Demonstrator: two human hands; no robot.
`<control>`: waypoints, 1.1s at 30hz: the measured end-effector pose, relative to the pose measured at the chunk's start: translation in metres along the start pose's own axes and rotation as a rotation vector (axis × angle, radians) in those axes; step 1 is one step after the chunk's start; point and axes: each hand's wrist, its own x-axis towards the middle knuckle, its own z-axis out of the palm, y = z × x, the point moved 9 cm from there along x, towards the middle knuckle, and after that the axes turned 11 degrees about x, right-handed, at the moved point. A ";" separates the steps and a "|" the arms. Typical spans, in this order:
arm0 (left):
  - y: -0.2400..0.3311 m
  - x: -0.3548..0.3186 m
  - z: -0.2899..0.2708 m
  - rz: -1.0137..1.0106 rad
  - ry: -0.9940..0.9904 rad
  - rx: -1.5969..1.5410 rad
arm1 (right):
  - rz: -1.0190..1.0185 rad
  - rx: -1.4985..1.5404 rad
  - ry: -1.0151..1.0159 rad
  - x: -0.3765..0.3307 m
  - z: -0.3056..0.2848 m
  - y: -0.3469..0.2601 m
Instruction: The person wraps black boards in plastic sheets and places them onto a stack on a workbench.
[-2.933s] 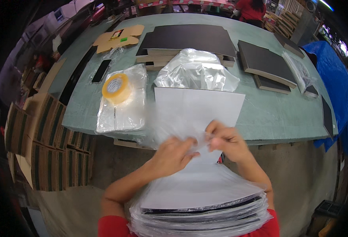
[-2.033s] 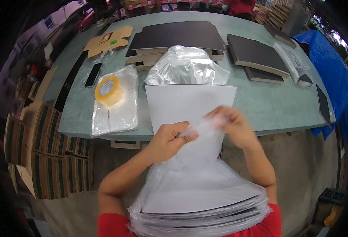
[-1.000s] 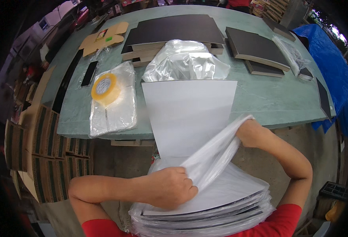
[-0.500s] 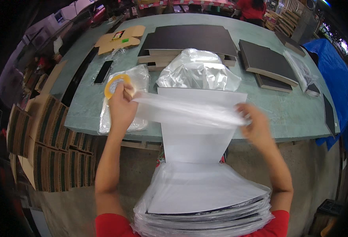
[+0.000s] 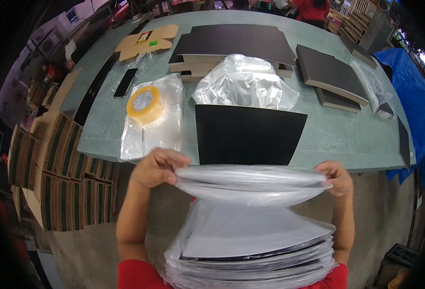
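A clear plastic bag point(image 5: 251, 185) is stretched sideways between my two hands, its layers gathered in folds. My left hand point(image 5: 158, 167) pinches one end and my right hand point(image 5: 337, 178) grips the other. The bag crosses the near end of a black board point(image 5: 248, 135) at the table edge; whether that end is inside the bag, I cannot tell. Closer to me is a stack of plastic-wrapped boards point(image 5: 251, 231), with a white face on top. Left of the black board, a yellowish roll of clear tape point(image 5: 145, 105) rests on a pile of flat plastic bags point(image 5: 166, 130).
Beyond the board sits a crumpled clear plastic heap point(image 5: 244, 86) before stacked dark boards point(image 5: 236, 41). More dark boards point(image 5: 330, 72) lie to the right. A phone point(image 5: 126, 83) and flattened carton point(image 5: 145, 42) are at left. Cardboard bundles point(image 5: 68, 173) stand beside the table point(image 5: 101, 130).
Both hands have come down toward me with the plastic, the left leaving the tape roll's side. A black face shows where a white one was.
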 end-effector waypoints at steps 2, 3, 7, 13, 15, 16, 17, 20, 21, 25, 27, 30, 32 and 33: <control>-0.060 -0.009 0.015 -0.275 -0.016 -0.199 | 0.078 0.076 0.016 0.009 -0.017 0.060; -0.106 -0.025 0.020 -0.403 -0.037 -0.319 | 0.183 0.142 0.070 0.012 -0.036 0.103; -0.241 -0.071 0.003 -0.673 0.261 -0.468 | 0.393 -0.199 0.285 0.006 -0.163 0.255; -0.234 -0.073 -0.025 -0.822 0.245 0.861 | 0.369 -1.107 0.679 0.017 -0.087 0.174; -0.139 -0.046 -0.013 -0.663 0.165 1.126 | 0.328 -0.827 0.544 0.009 -0.078 0.117; -0.079 -0.034 0.002 -0.507 0.218 0.930 | 0.245 -0.531 0.232 0.006 -0.043 0.093; -0.036 -0.024 0.031 -0.414 0.045 0.809 | 0.153 -0.231 -0.051 -0.007 -0.003 0.064; 0.020 -0.030 0.163 0.147 -0.872 0.464 | 0.204 -0.395 -1.027 -0.029 0.136 0.078; -0.007 -0.032 0.174 0.102 -0.907 0.514 | 0.258 -0.578 -0.959 -0.021 0.140 0.104; -0.203 -0.018 0.122 -0.510 -0.621 0.658 | 0.653 -0.934 -0.324 0.024 0.021 0.202; -0.268 -0.037 0.082 -0.713 -0.442 0.531 | 0.628 -0.976 -0.455 0.025 -0.002 0.195; -0.265 -0.039 0.076 -0.665 -0.448 0.491 | 0.370 -0.846 -0.492 0.044 -0.003 0.091; -0.261 -0.034 0.079 -0.748 -0.411 0.402 | -0.116 -0.437 0.100 0.074 -0.058 -0.005; -0.260 -0.031 0.079 -0.791 -0.391 0.359 | -0.315 -0.609 0.249 0.084 -0.069 -0.043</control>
